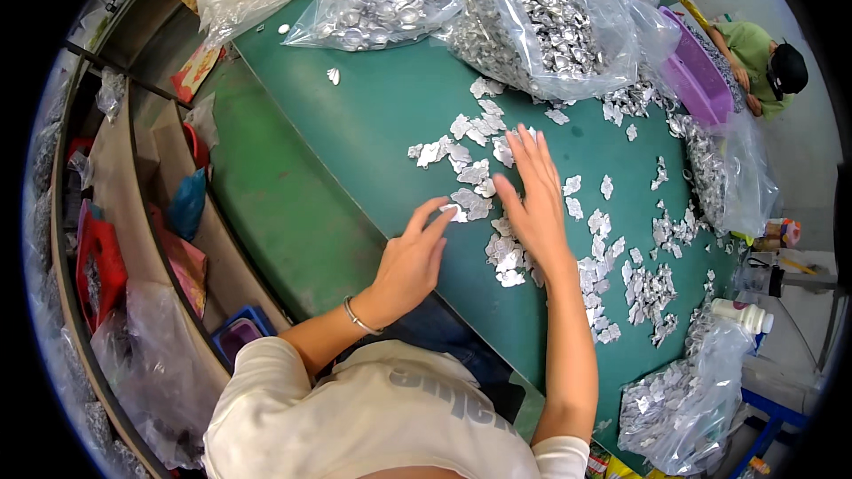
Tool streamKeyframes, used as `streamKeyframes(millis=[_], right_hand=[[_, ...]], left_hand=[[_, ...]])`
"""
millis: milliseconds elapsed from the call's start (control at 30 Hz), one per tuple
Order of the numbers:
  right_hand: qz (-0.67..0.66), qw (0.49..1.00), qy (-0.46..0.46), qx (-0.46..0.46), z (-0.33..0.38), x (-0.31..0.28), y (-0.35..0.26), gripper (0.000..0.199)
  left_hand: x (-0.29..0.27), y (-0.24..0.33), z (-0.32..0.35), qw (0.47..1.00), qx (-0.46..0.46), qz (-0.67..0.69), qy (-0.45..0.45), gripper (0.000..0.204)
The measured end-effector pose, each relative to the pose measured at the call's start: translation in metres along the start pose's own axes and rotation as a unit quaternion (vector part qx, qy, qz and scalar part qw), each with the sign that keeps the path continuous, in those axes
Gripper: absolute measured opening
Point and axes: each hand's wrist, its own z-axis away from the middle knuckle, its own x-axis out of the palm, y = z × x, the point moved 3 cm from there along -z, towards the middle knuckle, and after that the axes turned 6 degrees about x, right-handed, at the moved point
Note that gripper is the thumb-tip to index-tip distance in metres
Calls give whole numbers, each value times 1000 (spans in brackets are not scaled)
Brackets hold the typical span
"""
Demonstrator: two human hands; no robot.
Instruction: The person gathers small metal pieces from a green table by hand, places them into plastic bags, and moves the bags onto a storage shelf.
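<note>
My left hand [406, 268], with a bracelet at the wrist, is at the edge of the green table [337, 137]. Its fingers are curved but apart, and the fingertips touch a small flat silver piece [458, 213]. Farther right, my right hand [535, 200] lies palm down over the scattered pieces, fingers stretched out and thumb spread. Around both hands are many loose, irregular, flat silver pieces [476, 204], some in a small heap [506, 257] left of my right wrist. Whatever lies under the right palm is hidden.
Clear plastic bags [559, 31] full of shiny metal parts stand along the far side. More piles [650, 291] and a filled bag [674, 404] are at the right. A purple basket [697, 75] is near a person in green [750, 49]. Shelves [160, 239] hold boxes at the left.
</note>
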Motion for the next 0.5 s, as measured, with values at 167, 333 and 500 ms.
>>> streamKeyframes(millis=[167,333,500], right_hand=[[64,988,-135,-47,17,17,6,40],[19,987,-162,-3,58,-14,14,48],[93,982,-164,29,99,-16,-10,58]], left_hand=[[5,2,11,994,38,-38,-100,41],[3,0,13,990,118,46,-57,32],[-9,-9,-11,993,69,-82,-50,37]])
